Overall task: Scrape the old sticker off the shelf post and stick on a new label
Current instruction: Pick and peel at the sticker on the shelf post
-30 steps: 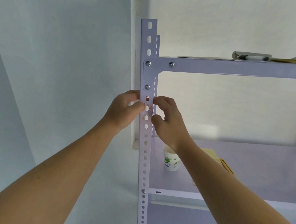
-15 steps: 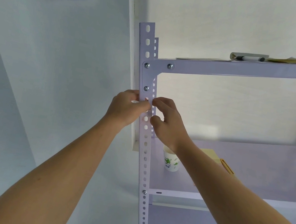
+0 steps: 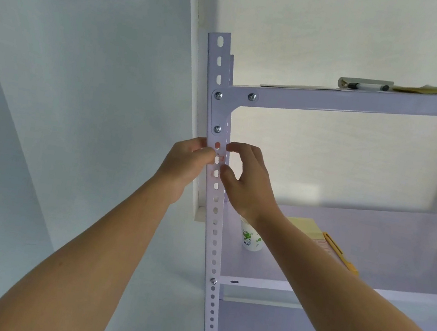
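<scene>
White metal shelf post (image 3: 214, 230) has a small red-marked label (image 3: 220, 158) up high, and your left hand (image 3: 186, 163) and right hand (image 3: 247, 182) curl their fingers round the post beside it, so sticking looks nearly done.

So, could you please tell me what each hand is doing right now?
Left hand: grips the shelf post, thumb by label.
Right hand: fingertips at label's edge; grip unclear.

Head view, close, tilted up at shelf post (image 3: 214, 193).
</scene>
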